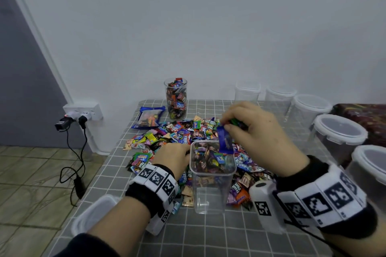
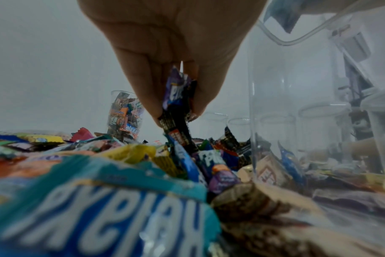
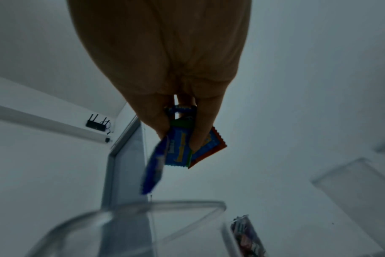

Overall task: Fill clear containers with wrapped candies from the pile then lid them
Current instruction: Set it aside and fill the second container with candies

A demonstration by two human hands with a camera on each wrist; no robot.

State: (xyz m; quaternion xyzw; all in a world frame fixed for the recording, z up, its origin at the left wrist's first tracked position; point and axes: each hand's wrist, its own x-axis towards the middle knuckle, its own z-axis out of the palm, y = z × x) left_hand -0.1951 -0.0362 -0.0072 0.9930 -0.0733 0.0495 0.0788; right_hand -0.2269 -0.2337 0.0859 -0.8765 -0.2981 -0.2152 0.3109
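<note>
Table [image 1: 208, 236] with grid cloth; landmark taken as the square clear container [image 1: 212, 175] standing near its middle, open-topped, partly filled, judged under half; candy pile [image 1: 179, 131] spread behind it and along both its sides; a tall round jar [image 1: 176, 98] already full stands beyond the pile, unlidded; a row of lidded tubs [image 1: 339, 129] off to the container's right; what looks like a spare lid [image 1: 92, 215] at the near left table edge.

Right hand [image 1: 252, 129] poised above the container's far right corner, fingertips pinching several wrapped candies [image 3: 180, 147]; one blue wrapper [image 1: 225, 142] dangles over the rim, apparently slipping free. Left hand [image 1: 173, 156] low, touching or just beside the container's left wall, fingers pinched on a dark wrapper [image 2: 176, 107] drawn from the pile.

Step judged: dropping a handful in. To do well: centre the right hand over the opening before loosening fingers, since it sits near the rim and wrappers could fall outside; bring the left hand's catch over next; keep the left from nudging the light container.
</note>
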